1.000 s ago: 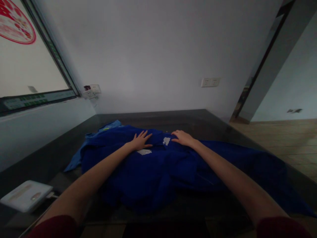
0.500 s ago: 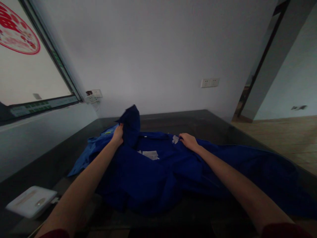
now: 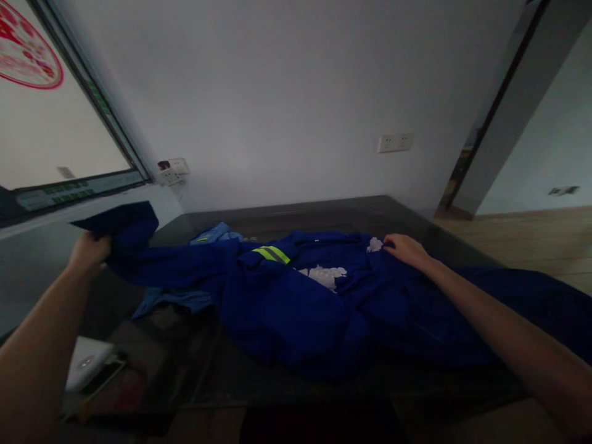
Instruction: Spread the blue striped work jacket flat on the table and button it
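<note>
A dark blue work jacket lies spread across a dark table, its collar toward the wall. White patches show inside it, and a yellow-green and grey reflective strip crosses its left chest. My left hand is closed on the end of the left sleeve and holds it raised, out to the left. The sleeve stretches from there to the shoulder. My right hand pinches the jacket's cloth near the collar's right side, beside a white patch. Lighter blue cloth lies partly under the raised sleeve.
The dark table meets the wall at the back. A white box-like device with a cable stands at the front left, partly behind my left forearm. Wall sockets are on the back wall. A window is on the left.
My left hand has moved left, drawing the sleeve out straight and uncovering the reflective strip. The jacket body has shifted right in view, along with my right hand, still on the cloth.
</note>
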Available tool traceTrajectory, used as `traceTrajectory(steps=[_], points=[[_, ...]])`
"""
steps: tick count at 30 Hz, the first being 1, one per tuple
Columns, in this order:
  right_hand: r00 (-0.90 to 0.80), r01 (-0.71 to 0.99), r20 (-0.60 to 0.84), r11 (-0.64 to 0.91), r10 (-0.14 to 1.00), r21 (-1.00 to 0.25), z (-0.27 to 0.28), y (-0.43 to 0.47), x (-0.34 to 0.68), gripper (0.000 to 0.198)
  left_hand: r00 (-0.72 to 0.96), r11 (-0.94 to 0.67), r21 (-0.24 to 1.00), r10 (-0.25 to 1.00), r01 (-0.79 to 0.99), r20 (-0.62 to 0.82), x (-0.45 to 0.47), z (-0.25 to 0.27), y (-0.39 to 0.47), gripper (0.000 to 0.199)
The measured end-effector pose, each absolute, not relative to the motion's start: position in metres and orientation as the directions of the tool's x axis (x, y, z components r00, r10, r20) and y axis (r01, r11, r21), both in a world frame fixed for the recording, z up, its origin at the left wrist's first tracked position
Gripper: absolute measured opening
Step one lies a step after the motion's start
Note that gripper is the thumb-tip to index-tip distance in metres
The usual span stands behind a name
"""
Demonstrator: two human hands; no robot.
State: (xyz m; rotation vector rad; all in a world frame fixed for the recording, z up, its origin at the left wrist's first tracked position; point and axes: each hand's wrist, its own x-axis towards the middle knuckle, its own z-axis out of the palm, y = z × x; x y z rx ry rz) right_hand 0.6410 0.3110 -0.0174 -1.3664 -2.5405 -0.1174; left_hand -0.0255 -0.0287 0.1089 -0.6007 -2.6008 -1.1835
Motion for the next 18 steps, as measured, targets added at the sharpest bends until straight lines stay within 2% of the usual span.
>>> traceTrajectory(steps=[2,3,5,7,8,10,11,12,15,18], points=[[-0.642,0.756,0.107,0.65,0.759,-0.072,-0.019,0.31,0.649,0.027,-0.924,0.724,0.575,0.279,0.382,0.262,-0.038,0.094,-0.031,0.041],[-0.674,0.73,0.076,0.678,0.735,-0.09,-0.017,0.311,0.652,0.029,-0.92,0.762,0.519,0.277,0.387,0.278,-0.038,0.088,-0.03,0.055],[-0.662,0.732,0.115,0.672,0.741,-0.113,-0.006,0.315,0.658,0.033,-0.848,0.785,0.386,0.315,0.485,0.426,-0.027,0.081,-0.018,0.072],[-0.573,0.789,0.2,0.601,0.795,-0.126,0.01,0.323,0.659,0.034,-0.697,0.696,0.256,0.473,0.67,0.538,-0.002,0.08,0.003,0.067],[-0.522,0.819,0.231,0.558,0.821,-0.132,0.018,0.327,0.657,0.034,-0.611,0.609,0.208,0.584,0.765,0.535,0.015,0.08,0.017,0.061],[-0.438,0.867,0.245,0.479,0.865,-0.138,0.03,0.335,0.649,0.033,-0.386,0.353,0.157,0.821,0.922,0.422,0.053,0.078,0.05,0.046],[-0.412,0.884,0.229,0.448,0.882,-0.134,0.032,0.338,0.642,0.032,-0.277,0.232,0.161,0.89,0.959,0.363,0.074,0.074,0.068,0.043],[-0.394,0.897,0.206,0.424,0.896,-0.127,0.031,0.341,0.634,0.03,-0.168,0.121,0.163,0.934,0.979,0.316,0.096,0.068,0.085,0.044],[-0.36,0.922,0.114,0.372,0.926,-0.106,0.016,0.347,0.605,0.023,-0.018,-0.018,0.169,0.977,0.985,0.211,0.16,0.037,0.129,0.047],[-0.339,0.936,0.015,0.339,0.941,-0.092,-0.001,0.349,0.576,0.023,-0.042,0.035,0.134,0.998,0.99,0.043,0.208,0.003,0.154,0.051]])
